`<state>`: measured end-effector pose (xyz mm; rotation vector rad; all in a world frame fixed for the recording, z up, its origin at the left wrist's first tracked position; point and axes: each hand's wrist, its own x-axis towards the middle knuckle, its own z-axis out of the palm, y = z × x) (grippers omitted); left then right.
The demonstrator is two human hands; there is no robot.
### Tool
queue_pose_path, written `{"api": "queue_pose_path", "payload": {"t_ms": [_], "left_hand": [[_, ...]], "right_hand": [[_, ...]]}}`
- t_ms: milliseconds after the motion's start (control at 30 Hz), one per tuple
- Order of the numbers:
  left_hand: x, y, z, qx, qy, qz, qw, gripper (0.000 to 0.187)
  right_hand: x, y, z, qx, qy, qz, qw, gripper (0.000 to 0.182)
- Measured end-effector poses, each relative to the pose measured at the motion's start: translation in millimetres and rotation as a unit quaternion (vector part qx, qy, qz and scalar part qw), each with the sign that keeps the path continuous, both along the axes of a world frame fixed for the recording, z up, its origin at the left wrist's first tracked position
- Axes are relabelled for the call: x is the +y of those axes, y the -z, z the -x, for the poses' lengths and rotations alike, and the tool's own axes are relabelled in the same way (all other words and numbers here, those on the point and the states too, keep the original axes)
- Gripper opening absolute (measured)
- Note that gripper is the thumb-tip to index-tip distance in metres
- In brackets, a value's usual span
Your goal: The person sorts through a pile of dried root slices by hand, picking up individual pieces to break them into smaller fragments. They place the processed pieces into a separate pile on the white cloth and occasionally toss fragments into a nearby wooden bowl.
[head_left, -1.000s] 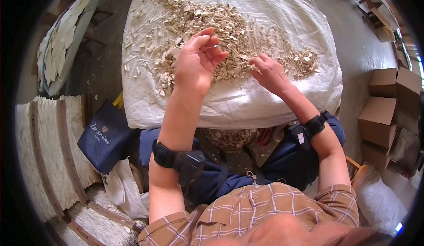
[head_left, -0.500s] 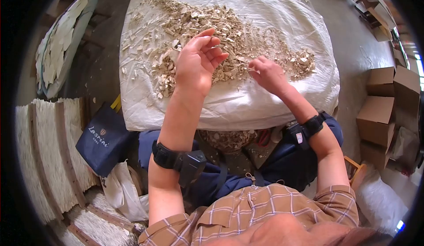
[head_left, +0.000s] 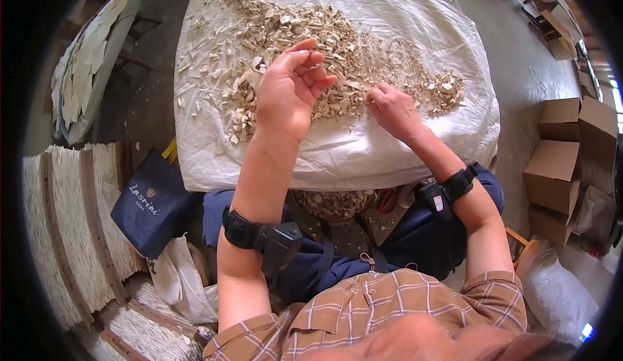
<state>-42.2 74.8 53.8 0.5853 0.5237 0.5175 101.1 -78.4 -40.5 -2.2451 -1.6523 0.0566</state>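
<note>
My left hand is turned palm up over the heap of pale, dry flakes, its fingers loosely curled. A thin pale flake shows among its fingertips. To the right, my right hand is closed in a pinch low at the near edge of the heap, back of the hand upward. Whatever its fingertips hold is hidden. The flakes are broken and mixed in size, with finer crumbs spread toward the right. All lie on a white cloth covering the table.
A container of flakes stands under the table between my knees. On the left are a navy bag, a tray of white sheets and white stacked material. Cardboard boxes and a white sack are on the right.
My right hand has shifted very slightly, its fingers drawn closer together. The left hand stays nearly in place, and a pale flake now shows at its fingertips.
</note>
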Motion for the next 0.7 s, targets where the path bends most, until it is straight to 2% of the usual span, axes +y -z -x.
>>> {"api": "queue_pose_path", "payload": {"t_ms": [267,333,467,700], "left_hand": [[-1,-1,-2,0.009,-0.008,0.003,1.000,0.021],[-1,-1,-2,0.008,-0.009,0.005,1.000,0.021],[0,-2,1,0.008,-0.003,0.001,1.000,0.022],[3,-2,5,0.009,-0.008,0.005,1.000,0.023]], "right_hand": [[0,0,1,0.003,-0.015,-0.025,1.000,0.007],[2,1,1,0.002,0.022,-0.038,0.999,0.006],[6,1,1,0.010,0.015,-0.058,0.998,0.005],[13,12,-1,-0.037,-0.005,-0.024,0.999,0.008]]}}
